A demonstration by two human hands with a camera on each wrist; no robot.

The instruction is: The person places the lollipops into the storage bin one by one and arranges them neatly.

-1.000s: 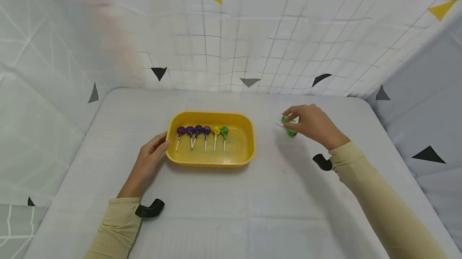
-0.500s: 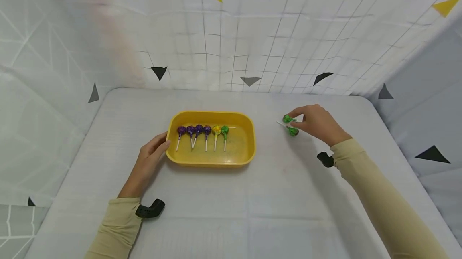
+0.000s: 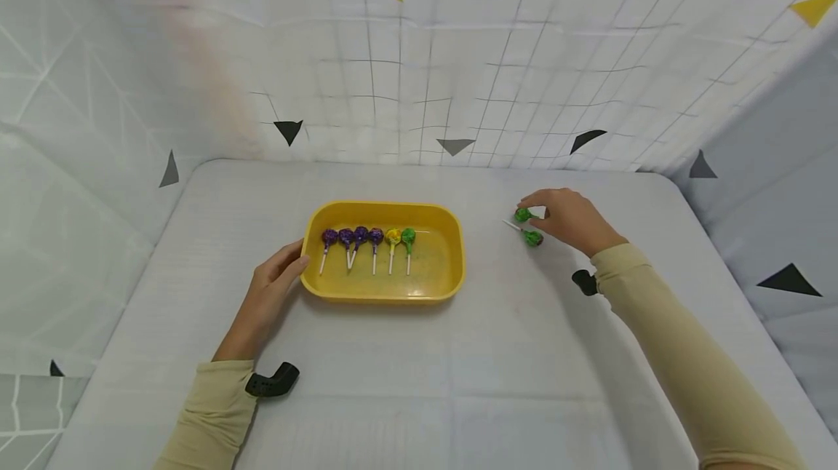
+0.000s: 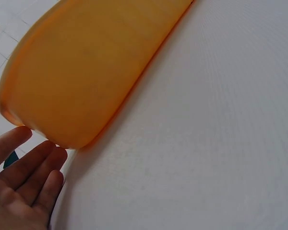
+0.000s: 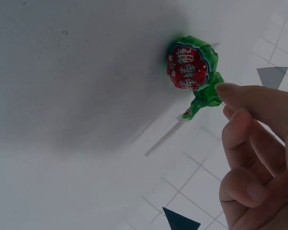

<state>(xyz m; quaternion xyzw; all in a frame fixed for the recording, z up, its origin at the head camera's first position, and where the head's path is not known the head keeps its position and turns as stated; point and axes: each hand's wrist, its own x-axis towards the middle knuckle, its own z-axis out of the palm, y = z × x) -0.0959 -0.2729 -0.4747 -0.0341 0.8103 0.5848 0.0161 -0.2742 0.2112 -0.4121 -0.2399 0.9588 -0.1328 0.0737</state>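
In the head view my left hand (image 3: 275,277) holds the left end of a yellow tray (image 3: 382,294), thumb at the rim. The left wrist view shows its fingers (image 4: 41,165) against the outside of the tray wall. Inside lie several purple lollipops (image 3: 360,234), one yellow lollipop (image 3: 393,236) and one green lollipop (image 3: 409,236), side by side, sticks toward me. Off to the right, my right hand (image 3: 569,219) pinches a far green lollipop (image 3: 522,214) between thumb and index finger. A nearer green lollipop (image 5: 189,64) with a red label lies just in front, overlapping it in the right wrist view.
A white cloth (image 3: 511,361) covers the table. White sheets with grid lines and dark triangles (image 3: 288,132) hang behind and at the sides. Black wrist cameras (image 3: 273,380) are strapped at both beige sleeves.
My right thumb and index finger have shifted slightly right and settled around the far green lollipop. The left hand and the tray have stayed in place.
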